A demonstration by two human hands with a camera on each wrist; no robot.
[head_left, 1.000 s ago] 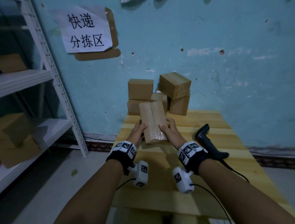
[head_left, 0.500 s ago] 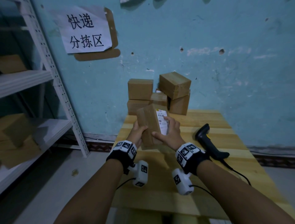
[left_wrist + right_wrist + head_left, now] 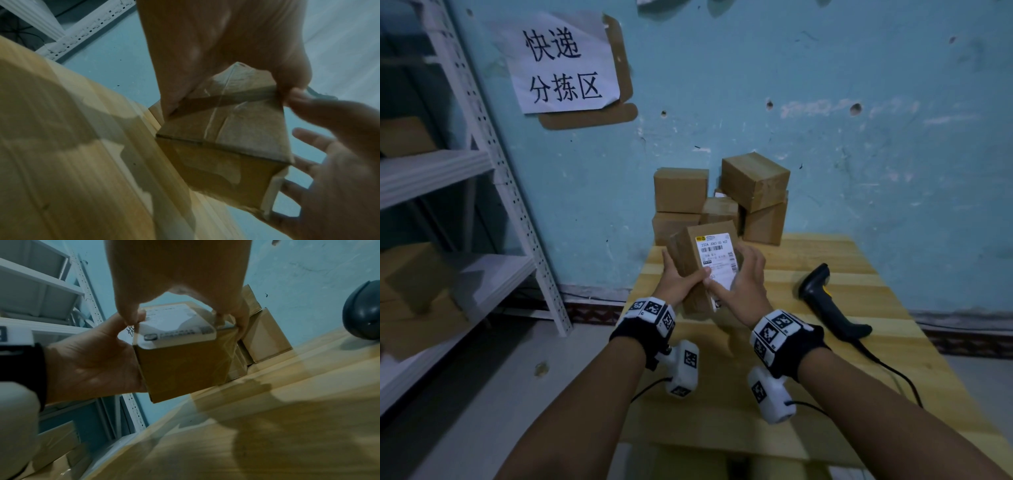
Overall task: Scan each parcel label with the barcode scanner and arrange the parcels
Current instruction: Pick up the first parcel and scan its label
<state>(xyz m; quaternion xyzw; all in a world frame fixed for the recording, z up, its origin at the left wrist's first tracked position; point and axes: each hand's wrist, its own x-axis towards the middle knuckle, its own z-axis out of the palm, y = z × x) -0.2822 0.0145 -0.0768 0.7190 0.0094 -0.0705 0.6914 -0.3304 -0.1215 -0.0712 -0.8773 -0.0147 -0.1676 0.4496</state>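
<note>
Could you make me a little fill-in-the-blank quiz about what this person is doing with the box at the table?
1. Both hands hold one brown parcel, and its white ____ faces the head camera.
2. The black barcode scanner lies on the wooden ____.
3. The scanner lies on the person's ____ side.
4. The other parcels are stacked against the ____ wall.

Missing words: label; table; right; blue

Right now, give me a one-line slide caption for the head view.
Both hands, left hand and right hand, hold a cardboard parcel label-up above the wooden table; the barcode scanner lies unused nearby.
</note>
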